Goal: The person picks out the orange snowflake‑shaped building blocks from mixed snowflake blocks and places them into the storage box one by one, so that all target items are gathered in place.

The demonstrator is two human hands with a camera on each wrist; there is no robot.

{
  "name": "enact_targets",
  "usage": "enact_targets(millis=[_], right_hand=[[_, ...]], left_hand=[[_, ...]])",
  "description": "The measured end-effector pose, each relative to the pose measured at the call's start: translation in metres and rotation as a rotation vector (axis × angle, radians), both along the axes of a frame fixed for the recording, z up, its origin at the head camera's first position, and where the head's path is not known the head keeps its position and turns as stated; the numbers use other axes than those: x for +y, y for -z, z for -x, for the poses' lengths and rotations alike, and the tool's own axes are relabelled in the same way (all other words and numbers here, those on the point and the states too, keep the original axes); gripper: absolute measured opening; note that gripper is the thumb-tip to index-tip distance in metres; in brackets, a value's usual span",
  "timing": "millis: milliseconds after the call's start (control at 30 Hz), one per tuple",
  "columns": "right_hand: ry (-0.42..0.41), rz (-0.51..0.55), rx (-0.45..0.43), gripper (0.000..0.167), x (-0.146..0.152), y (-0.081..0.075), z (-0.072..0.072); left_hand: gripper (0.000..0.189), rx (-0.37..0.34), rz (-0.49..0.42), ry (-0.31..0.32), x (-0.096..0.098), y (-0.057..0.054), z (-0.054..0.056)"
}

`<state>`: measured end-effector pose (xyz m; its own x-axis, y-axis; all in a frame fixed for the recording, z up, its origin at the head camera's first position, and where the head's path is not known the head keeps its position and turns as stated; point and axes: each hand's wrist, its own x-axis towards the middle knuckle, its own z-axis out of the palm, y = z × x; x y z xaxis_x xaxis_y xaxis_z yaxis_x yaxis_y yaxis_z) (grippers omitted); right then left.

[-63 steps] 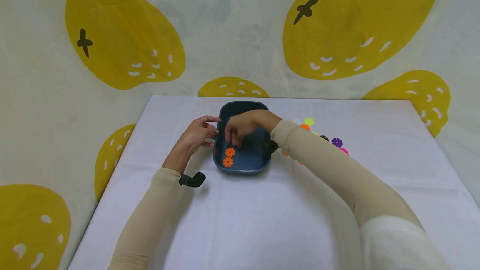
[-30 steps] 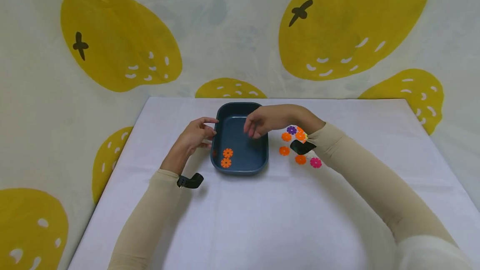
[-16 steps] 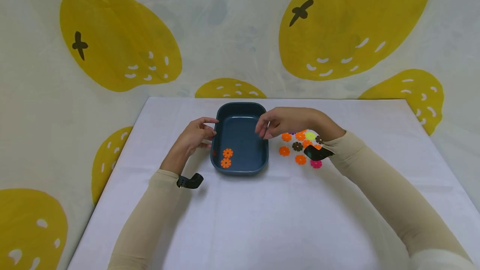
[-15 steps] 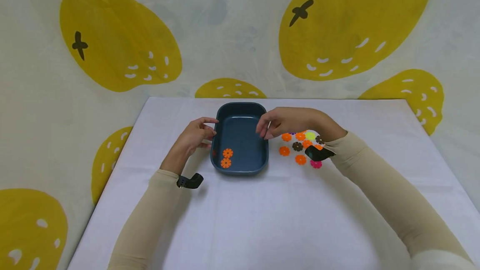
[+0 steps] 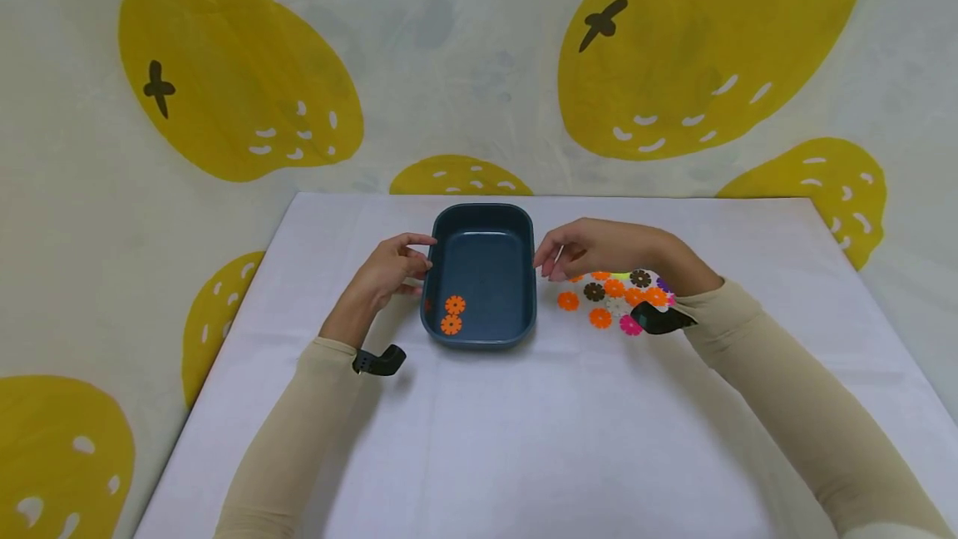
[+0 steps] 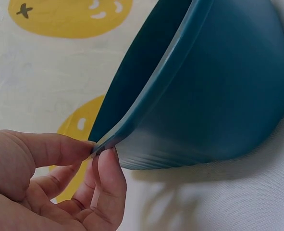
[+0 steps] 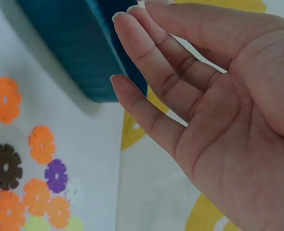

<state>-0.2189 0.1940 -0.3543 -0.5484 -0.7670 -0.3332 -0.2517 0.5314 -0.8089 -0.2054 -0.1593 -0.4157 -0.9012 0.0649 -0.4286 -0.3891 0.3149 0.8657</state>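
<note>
Standing at the centre of the frame, the tray [image 5: 486,273] is supported on the worktop [image 5: 479,439], its left rim pinched between the fingers [image 6: 110,187] of the left hand [image 5: 389,269]. In the tray's lower left, two orange discs [image 5: 454,305] are laid flat, one below the other. The right hand [image 5: 612,244] is held beside the right rim, its fingers loosely bent and parted, with nothing seen between them; whether the rim is touched cannot be told. Right of centre, notched discs [image 5: 600,318] in orange, brown, purple, pink, white and yellow-green are scattered on the worktop, partly hidden by the right hand and its wrist camera [image 5: 662,318].

Several faults may be judged possible. The scatter could be disturbed by the wrist camera if the hand were lowered across it. Crowded discs could be lifted together, thin pieces being awkward to separate. The tray could be tipped, and its contents shifted, if the rim were pulled by the left hand or knocked by the right. No brand, label or writing can be read on the tray or discs.
</note>
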Motion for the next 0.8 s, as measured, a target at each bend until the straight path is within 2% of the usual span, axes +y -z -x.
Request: enact_targets(millis=[233,567,800], right_hand=[[0.06,-0.012,-0.039,0.027,0.012,0.015,-0.005],[0.106,-0.009,-0.09,0.028,0.025,0.036,-0.008],[0.148,-0.041,-0.046,0.026,0.03,0.05,-0.008]], left_hand=[[0.041,-0.001,0.003,-0.002,0.0,-0.001,0.0],[0.041,-0.011,0.017,-0.004,0.001,-0.002,0.0],[0.041,-0.011,0.023,-0.002,0.001,-0.003,0.0]])
